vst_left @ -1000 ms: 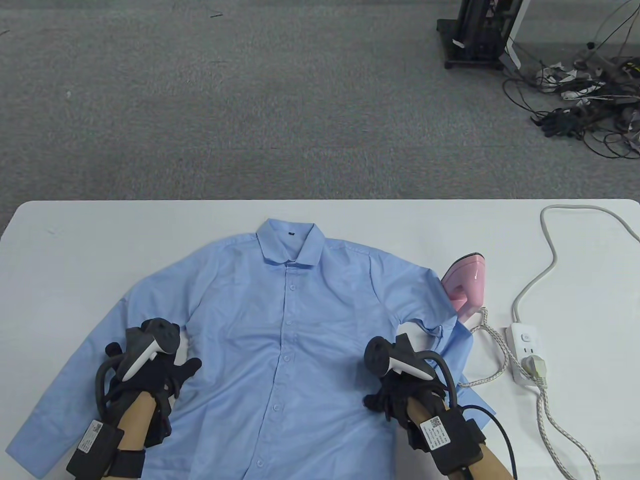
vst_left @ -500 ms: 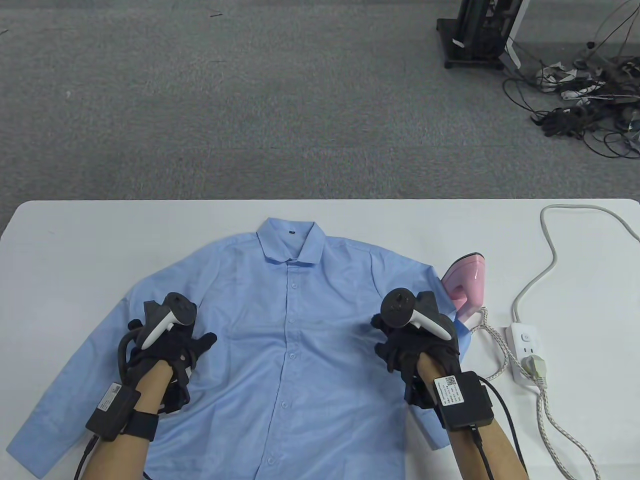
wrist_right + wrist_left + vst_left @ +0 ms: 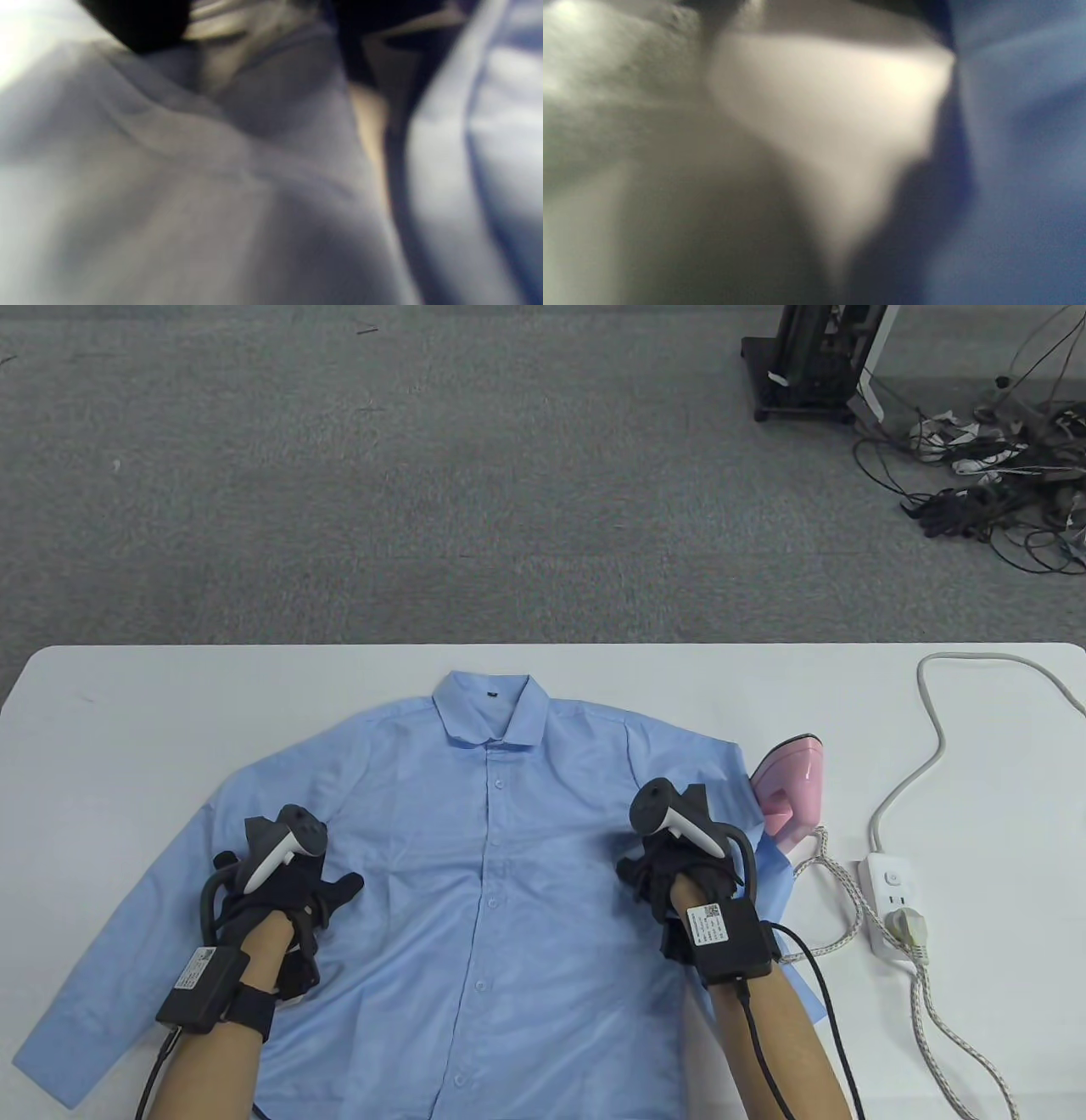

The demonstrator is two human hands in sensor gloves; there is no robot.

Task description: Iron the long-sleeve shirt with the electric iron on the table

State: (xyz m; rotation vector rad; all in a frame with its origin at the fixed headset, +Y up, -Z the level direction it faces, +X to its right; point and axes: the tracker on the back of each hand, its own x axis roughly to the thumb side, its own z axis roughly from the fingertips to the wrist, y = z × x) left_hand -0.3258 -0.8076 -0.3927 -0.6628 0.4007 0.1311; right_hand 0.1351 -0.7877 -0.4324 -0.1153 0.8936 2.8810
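The light-blue long-sleeve shirt (image 3: 484, 882) lies flat, front up and buttoned, on the white table (image 3: 127, 704), collar toward the far edge. The pink electric iron (image 3: 791, 791) stands on the table just beside the shirt's right shoulder, its cord running to a white power strip (image 3: 892, 906) at the table's right side.

The left hand (image 3: 284, 891) rests on the shirt where the sleeve meets the body; its grip is open, thumb spread toward the placket, holding nothing. The right hand (image 3: 674, 869) lies on the shirt at the opposite armpit; its fingers are hidden beneath the tracker, so the state of its grip cannot be told.

The table view alone shows the layout. The left wrist view is blurred, showing only blue cloth (image 3: 1018, 169) beside pale table surface. The right wrist view shows blurred folds of shirt fabric (image 3: 212, 190).
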